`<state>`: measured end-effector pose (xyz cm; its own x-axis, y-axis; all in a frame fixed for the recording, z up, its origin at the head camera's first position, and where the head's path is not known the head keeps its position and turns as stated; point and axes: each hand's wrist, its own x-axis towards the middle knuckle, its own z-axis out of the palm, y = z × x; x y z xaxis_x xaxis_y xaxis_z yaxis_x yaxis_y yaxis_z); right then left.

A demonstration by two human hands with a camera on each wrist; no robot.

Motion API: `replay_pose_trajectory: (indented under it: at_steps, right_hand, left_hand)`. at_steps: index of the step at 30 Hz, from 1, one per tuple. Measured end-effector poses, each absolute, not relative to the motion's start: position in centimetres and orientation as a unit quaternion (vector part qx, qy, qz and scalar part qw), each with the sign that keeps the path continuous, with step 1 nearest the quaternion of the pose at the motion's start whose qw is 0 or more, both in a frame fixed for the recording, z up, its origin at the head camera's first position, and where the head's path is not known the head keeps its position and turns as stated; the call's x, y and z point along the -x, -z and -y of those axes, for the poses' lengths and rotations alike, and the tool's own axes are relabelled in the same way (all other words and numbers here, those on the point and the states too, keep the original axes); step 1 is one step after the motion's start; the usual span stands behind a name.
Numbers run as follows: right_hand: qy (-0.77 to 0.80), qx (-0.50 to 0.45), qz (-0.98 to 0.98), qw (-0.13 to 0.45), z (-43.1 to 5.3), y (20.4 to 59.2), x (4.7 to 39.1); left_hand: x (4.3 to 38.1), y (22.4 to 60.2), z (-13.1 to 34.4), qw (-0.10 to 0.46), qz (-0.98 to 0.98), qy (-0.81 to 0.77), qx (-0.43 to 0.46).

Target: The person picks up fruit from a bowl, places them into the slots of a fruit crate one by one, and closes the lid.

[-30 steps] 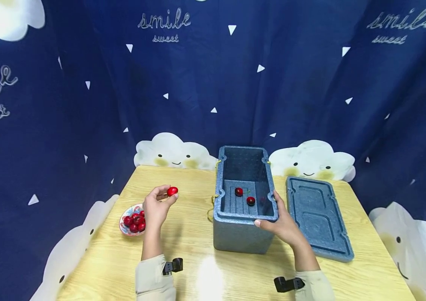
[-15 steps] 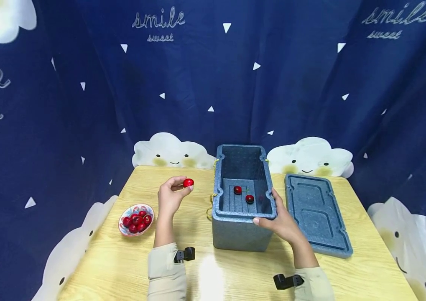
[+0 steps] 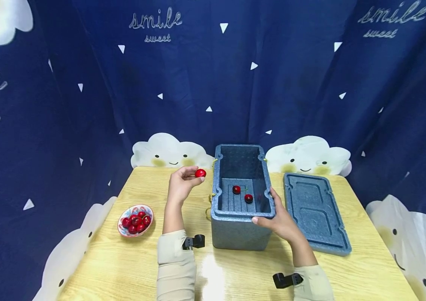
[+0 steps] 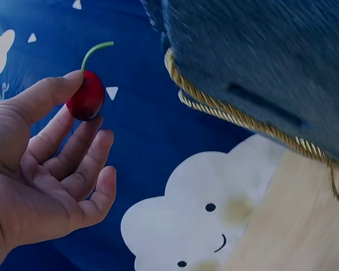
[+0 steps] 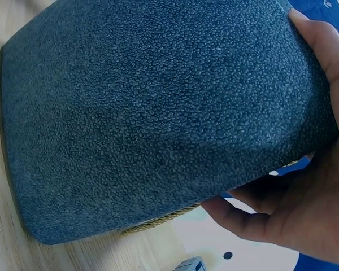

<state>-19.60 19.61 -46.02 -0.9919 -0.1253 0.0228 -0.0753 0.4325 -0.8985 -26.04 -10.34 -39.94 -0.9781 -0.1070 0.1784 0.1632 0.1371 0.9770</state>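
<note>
My left hand [image 3: 180, 184] pinches a red cherry [image 3: 200, 173] between thumb and fingers, just left of the foam box's rim. In the left wrist view, a green stem [image 4: 93, 52] curves up from that cherry. The tall blue-grey foam box [image 3: 241, 236] stands lidless on the table. Two cherries lie on its floor, one to the left [image 3: 236, 190] and one nearer to me [image 3: 248, 198]. With my right hand [image 3: 282, 219] I grip the box's near right corner, thumb over the front rim and fingers along the right side.
A patterned bowl [image 3: 134, 235] with several cherries sits at the table's left. To the box's right lies its flat foam lid [image 3: 312, 209]. Yellow cord [image 3: 213, 200] hangs along the box's left side. A dark blue curtain [image 3: 213, 83] surrounds the wooden table [image 3: 122, 267].
My left hand has carried the cherry rightward and away from me, from near the bowl to beside the box, bringing the whole bowl into sight. The right hand keeps its grip on the corner.
</note>
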Motion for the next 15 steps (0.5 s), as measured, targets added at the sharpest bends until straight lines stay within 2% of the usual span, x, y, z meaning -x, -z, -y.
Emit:
replay_pose_trajectory:
  at_steps: [11, 15]
  right_hand:
    - [0.521, 0.057, -0.851, 0.032, -19.5, 45.7, 19.4]
    - [0.521, 0.058, -0.851, 0.034, -19.6, 45.5, 19.3]
  left_hand:
    - [27.0, 38.5, 8.7, 0.063, 0.725, 0.685, 0.03]
    - [27.6, 38.2, 7.9, 0.065, 0.735, 0.675, 0.025]
